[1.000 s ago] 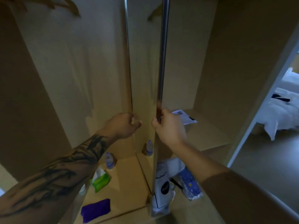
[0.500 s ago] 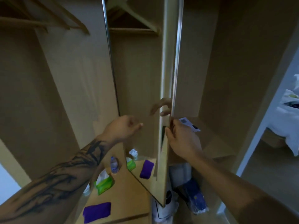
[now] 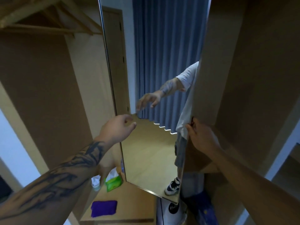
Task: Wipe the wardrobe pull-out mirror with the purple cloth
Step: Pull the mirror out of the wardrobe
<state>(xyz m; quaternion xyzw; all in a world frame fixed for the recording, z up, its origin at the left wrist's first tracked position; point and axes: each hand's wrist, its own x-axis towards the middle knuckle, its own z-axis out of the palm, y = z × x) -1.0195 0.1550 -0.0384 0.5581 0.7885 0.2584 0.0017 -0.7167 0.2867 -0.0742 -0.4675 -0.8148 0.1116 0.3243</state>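
The tall pull-out mirror [image 3: 151,151] stands swung out of the wardrobe, its glass facing me and reflecting blue curtains, floor and my own arm. My right hand [image 3: 200,135] grips the mirror's right edge at about mid height. My left hand [image 3: 117,128] hovers just in front of the mirror's left edge with loosely curled fingers, holding nothing. The purple cloth [image 3: 103,208] lies flat on the wardrobe's low shelf [image 3: 139,208], well below my left hand.
A green wipes pack [image 3: 113,182] and a small bottle [image 3: 95,185] stand on the shelf behind the cloth. Wooden hangers [image 3: 48,25] hang at upper left. A white bag [image 3: 173,211] and a blue package [image 3: 204,208] sit on the wardrobe floor under the mirror.
The mirror has swung from edge-on to facing me, turned by my right hand on its edge. My left hand has come off the mirror's other edge and floats free.
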